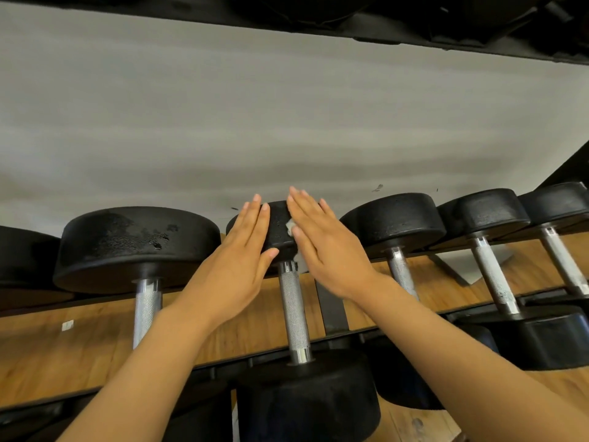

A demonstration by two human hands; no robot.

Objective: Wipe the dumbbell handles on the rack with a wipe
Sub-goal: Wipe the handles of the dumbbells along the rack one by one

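Observation:
A black dumbbell with a knurled steel handle (pixel 294 311) lies on the rack straight ahead. Its far head (pixel 278 232) sits between my two hands. My left hand (pixel 240 250) lies flat with straight fingers on the head's left side, thumb at its lower edge. My right hand (pixel 322 240) lies flat on the right side and presses a small white wipe (pixel 290 225) against the head. Only a scrap of the wipe shows under the palm. The handle itself is bare, below both hands.
More black dumbbells lie side by side on the rack: a large one at left (pixel 137 247) and three at right (pixel 396 223). The rack's black rail (pixel 331 309) runs under the handles. Wooden floor shows beneath; a grey wall stands behind, a dark shelf overhead.

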